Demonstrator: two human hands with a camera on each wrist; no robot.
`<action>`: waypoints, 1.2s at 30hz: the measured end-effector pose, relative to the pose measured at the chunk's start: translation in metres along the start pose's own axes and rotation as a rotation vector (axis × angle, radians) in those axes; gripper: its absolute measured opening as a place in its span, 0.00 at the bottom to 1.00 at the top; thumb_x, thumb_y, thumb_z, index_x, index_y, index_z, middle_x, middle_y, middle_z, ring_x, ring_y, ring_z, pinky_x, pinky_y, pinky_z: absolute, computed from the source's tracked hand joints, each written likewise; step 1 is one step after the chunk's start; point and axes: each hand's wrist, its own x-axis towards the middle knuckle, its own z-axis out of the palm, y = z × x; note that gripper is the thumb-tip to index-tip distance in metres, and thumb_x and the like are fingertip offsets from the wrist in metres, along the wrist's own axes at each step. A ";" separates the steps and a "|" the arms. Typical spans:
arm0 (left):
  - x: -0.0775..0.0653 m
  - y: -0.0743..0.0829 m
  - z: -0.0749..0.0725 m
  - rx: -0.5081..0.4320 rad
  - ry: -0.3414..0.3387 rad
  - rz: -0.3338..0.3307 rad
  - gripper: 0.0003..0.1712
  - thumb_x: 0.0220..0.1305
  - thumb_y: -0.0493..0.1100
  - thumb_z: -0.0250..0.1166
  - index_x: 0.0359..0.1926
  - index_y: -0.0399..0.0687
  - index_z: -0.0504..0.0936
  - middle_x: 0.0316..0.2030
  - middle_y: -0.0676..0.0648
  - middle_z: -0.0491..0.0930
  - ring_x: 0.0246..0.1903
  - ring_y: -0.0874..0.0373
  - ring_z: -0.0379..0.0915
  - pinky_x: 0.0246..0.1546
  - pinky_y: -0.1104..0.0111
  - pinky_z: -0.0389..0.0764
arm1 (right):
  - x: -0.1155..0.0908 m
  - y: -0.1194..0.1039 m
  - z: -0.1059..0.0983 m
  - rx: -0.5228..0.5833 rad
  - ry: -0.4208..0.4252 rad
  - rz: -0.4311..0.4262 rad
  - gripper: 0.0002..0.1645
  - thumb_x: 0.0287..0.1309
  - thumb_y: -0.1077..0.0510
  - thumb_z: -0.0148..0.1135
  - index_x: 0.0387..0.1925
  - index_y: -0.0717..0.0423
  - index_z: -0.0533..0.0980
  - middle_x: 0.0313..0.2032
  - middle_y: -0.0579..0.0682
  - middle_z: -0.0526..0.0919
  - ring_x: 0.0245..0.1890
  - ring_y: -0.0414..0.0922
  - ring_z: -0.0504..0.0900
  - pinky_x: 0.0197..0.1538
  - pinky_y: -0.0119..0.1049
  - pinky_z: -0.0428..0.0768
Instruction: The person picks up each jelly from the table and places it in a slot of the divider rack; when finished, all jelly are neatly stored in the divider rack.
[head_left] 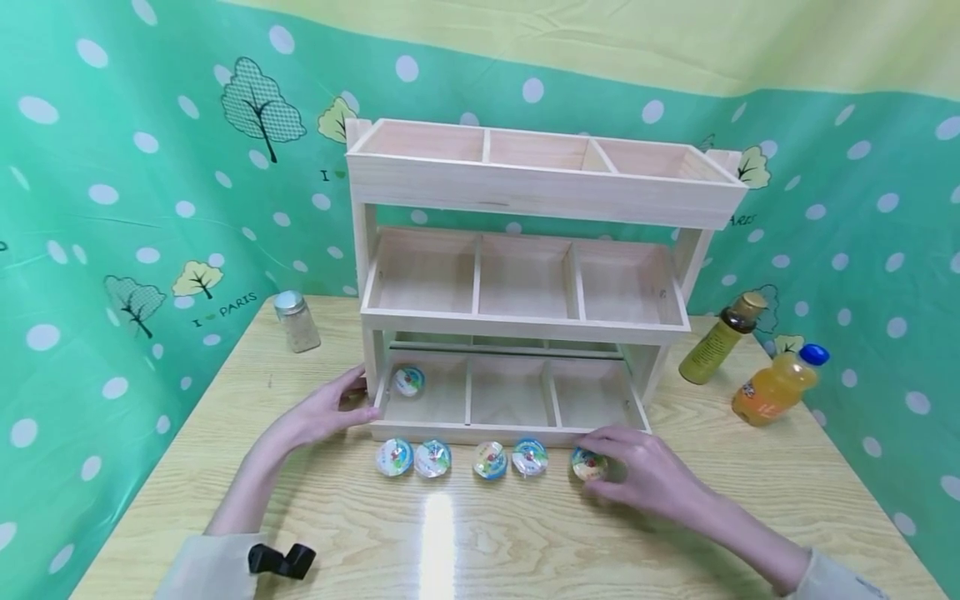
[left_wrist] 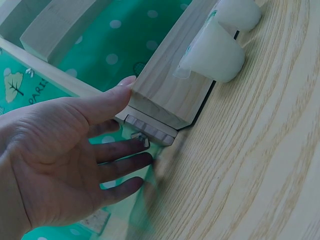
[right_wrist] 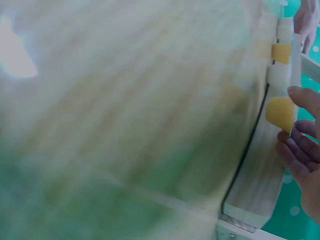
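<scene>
My left hand [head_left: 326, 412] rests at the left end of a wooden three-tier rack [head_left: 517, 435]. In the left wrist view its thumb touches the bottom tray's corner, and the other fingers lie loosely extended. My right hand [head_left: 645, 471] has thumb and fingers on either side of a yellow jelly cup [right_wrist: 281, 113] in front of the bottom tray's right part. To its left stand more jelly cups: two [head_left: 530, 457] [head_left: 490, 460] before the middle compartment and two [head_left: 432, 458] [head_left: 394, 457] before the left one. Another jelly cup [head_left: 408, 381] sits in the bottom tray's left compartment.
A glass jar [head_left: 297, 322] with a light lid stands left of the rack. On the right are a dark-necked bottle [head_left: 722, 340] with a green label and an orange drink bottle [head_left: 778, 387] with a blue cap. A green dotted curtain [head_left: 172, 192] surrounds the wooden table [head_left: 345, 525].
</scene>
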 end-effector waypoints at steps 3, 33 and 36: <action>0.001 0.000 0.000 0.001 -0.005 0.001 0.51 0.71 0.49 0.66 0.81 0.34 0.46 0.72 0.23 0.63 0.72 0.26 0.60 0.72 0.34 0.64 | 0.008 0.001 -0.007 0.049 0.009 0.003 0.32 0.35 0.54 0.87 0.48 0.53 0.87 0.44 0.47 0.90 0.42 0.43 0.90 0.45 0.36 0.91; 0.001 0.002 -0.001 0.003 -0.003 0.004 0.51 0.71 0.49 0.66 0.81 0.36 0.46 0.72 0.24 0.63 0.72 0.26 0.61 0.71 0.33 0.65 | 0.173 -0.033 0.045 0.530 -0.260 0.305 0.24 0.56 0.48 0.77 0.56 0.41 0.85 0.54 0.42 0.89 0.48 0.39 0.87 0.55 0.39 0.86; 0.002 0.001 -0.001 0.004 -0.006 0.005 0.52 0.71 0.50 0.66 0.81 0.36 0.46 0.73 0.24 0.63 0.72 0.26 0.60 0.71 0.33 0.65 | 0.182 -0.035 0.053 0.519 -0.290 0.309 0.25 0.56 0.47 0.76 0.57 0.39 0.84 0.55 0.41 0.88 0.48 0.38 0.86 0.54 0.39 0.86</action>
